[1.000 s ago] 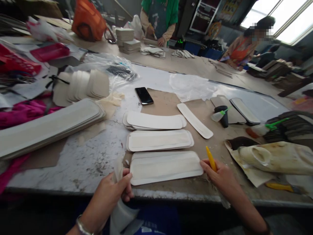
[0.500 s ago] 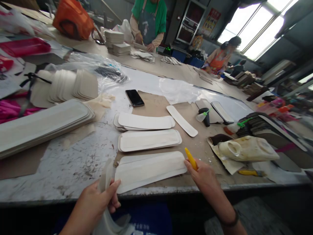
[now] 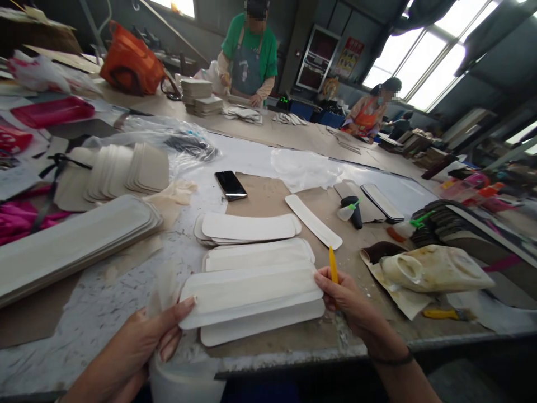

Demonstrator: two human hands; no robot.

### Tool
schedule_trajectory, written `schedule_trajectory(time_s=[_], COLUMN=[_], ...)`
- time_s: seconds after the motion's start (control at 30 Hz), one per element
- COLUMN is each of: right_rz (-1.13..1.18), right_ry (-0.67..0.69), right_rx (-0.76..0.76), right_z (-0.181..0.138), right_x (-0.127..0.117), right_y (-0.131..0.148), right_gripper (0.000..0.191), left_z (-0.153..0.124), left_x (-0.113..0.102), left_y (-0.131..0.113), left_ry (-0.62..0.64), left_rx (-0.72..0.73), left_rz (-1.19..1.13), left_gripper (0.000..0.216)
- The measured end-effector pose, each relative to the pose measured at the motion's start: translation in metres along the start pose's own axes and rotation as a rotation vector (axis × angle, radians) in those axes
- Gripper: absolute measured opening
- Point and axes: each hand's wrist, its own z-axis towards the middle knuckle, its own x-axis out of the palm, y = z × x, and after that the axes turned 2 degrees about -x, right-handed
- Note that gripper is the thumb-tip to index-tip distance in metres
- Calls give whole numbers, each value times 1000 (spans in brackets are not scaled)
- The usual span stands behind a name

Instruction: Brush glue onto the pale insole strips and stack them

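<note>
My left hand (image 3: 151,341) pinches the left end of a long white panel (image 3: 251,291) with rounded corners, thumb on top. Thin translucent sheets (image 3: 161,291) also hang from that hand. At the panel's right end, my right hand (image 3: 346,299) grips its edge and keeps a yellow-handled tool (image 3: 333,263) in the same grasp; the tool's working end is mostly hidden. The raised panel overlaps another white panel (image 3: 264,324) below it. Just behind lie a stack of similar panels (image 3: 260,254) and a further stack (image 3: 249,226).
A phone (image 3: 230,185) and a single panel (image 3: 314,221) lie beyond. To the right are a stained plastic jug (image 3: 444,271), a yellow brush (image 3: 447,313) and small bottles (image 3: 348,210). Long panels (image 3: 75,240) are piled left. Two co-workers (image 3: 249,61) stand across the table.
Both hands have lifted the front panel and shifted it slightly up and left over the stack behind, uncovering the panel beneath. The camera view has tilted upward a little.
</note>
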Motion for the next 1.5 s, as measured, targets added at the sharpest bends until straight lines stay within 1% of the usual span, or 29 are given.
schedule_trajectory(time_s=[0.03,0.07,0.1,0.13,0.2,0.23,0.27,0.3,0.33,0.4,0.43,0.5,0.6,0.67,0.77,0.87,0.97,1.03,1.1,1.17,1.27,1.37,1.5], right_rz=[-42,-114,-222,-346,-564,-660,-747,-828,-901,-985,-951,-776,-494,-362,-129,46,94,68,5,-75,-178,-275,-422], right_ry=[-22,-52,-91,-133,-206,-235,-261,-289,-319,-368,-372,-332,-219,-127,-6,87,161,178,154,97,-28,-167,-304], right_rx=[-40,-84,-133,-178,-238,-254,-265,-275,-287,-319,-337,-371,-406,-393,-332,-275,-166,-105,-85,-92,-141,-196,-235], right_z=[9,18,27,36,51,56,58,58,56,45,38,22,-1,-13,-22,-25,-26,-27,-29,-30,-29,-26,-20], right_x=[1,1,2,2,3,3,4,3,3,2,2,4,19,37,70,101,120,124,121,112,90,65,36], right_y=[4,8,11,13,16,17,17,17,18,19,21,24,26,23,13,2,-6,-10,-13,-17,-24,-28,-30], right_gripper=[40,38,35,32,27,25,23,23,24,28,31,41,56,60,57,49,37,31,26,24,26,28,29], left_z=[6,11,17,22,30,33,34,34,32,26,21,11,-2,-5,-6,-5,-8,-11,-12,-12,-12,-13,-12], left_x=[-1,0,2,4,10,12,13,12,11,6,4,3,8,13,19,21,21,21,21,21,21,21,22], left_y=[-9,-18,-26,-32,-40,-42,-42,-41,-38,-29,-24,-11,6,13,16,16,15,16,17,18,20,21,24], left_ry=[48,68,61,21,-37,-64,-97,-131,-162,-224,-240,-225,-122,-23,76,122,185,217,223,213,203,195,154], left_rx=[-5,9,40,88,165,196,219,229,222,173,130,43,-26,-28,-15,-4,-18,-33,-38,-46,-57,-35,-48], left_rz=[-20,-33,-43,-50,-62,-72,-84,-91,-95,-92,-76,-18,44,46,30,7,5,6,0,-6,-12,-1,4], left_gripper=[59,59,59,57,45,40,40,47,53,57,55,50,46,41,31,25,30,30,29,28,29,32,35])
